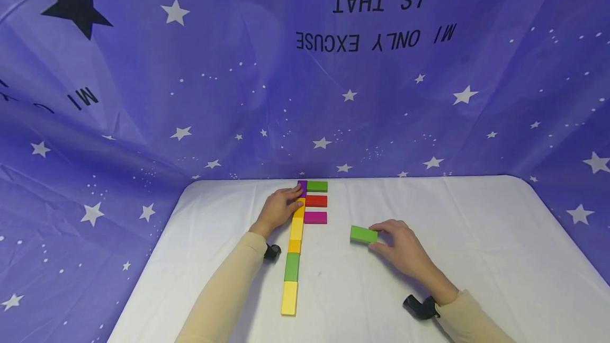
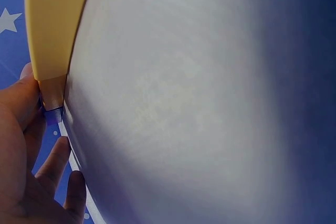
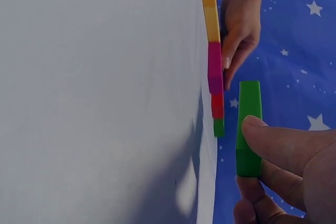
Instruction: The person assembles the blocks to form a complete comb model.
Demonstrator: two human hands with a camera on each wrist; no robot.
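A green block [image 1: 363,234] is pinched at its right end by my right hand [image 1: 402,246], thumb on one side and fingers on the other. The right wrist view shows the same green block [image 3: 249,129] close up. At the far end of a line of blocks, my left hand [image 1: 280,206] rests with its fingertips on a purple block [image 1: 302,188] and its thumb on an orange-yellow block [image 1: 298,209]. Its other fingers [image 2: 54,163] reach out loosely in the left wrist view. To the right of that end lie a green block [image 1: 317,187], a red block [image 1: 316,201] and a magenta block [image 1: 316,218].
The line runs toward the near side through a pale yellow block [image 1: 296,228], a short orange block [image 1: 294,246], a green block [image 1: 292,267] and another yellow block [image 1: 289,298]. A white-covered table [image 1: 476,237] lies beneath, with a starry purple cloth [image 1: 267,94] behind it.
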